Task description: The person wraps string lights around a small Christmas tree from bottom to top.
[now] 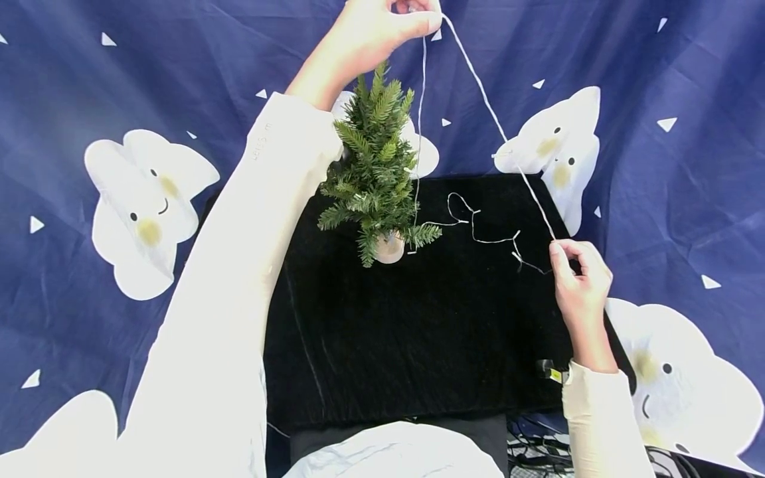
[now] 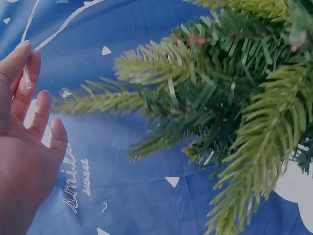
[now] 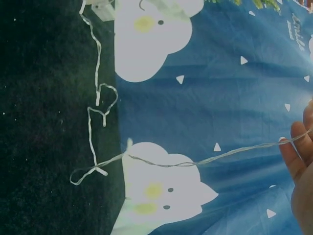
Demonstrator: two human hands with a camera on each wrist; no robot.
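Observation:
A small artificial Christmas tree (image 1: 379, 149) stands on a black-covered table, its pale round base (image 1: 390, 247) showing below the branches. My left hand (image 1: 382, 30), high beside the treetop, pinches a white string of fairy lights (image 1: 478, 79) between thumb and finger. From there one stretch of the string runs to my right hand (image 1: 581, 275), which pinches it over the table's right side. Another stretch hangs down along the tree. In the left wrist view green branches (image 2: 195, 88) fill the space beside the left hand (image 2: 29, 132). The right hand (image 3: 301, 156) is partly cut off in its wrist view.
Loose loops of the light string (image 1: 475, 222) lie on the black cloth (image 1: 418, 332). A small dark and yellow item (image 1: 552, 373) is near the table's right front edge. Behind hangs a blue curtain (image 1: 239, 60) with white clouds; cables (image 1: 538, 445) lie below the table.

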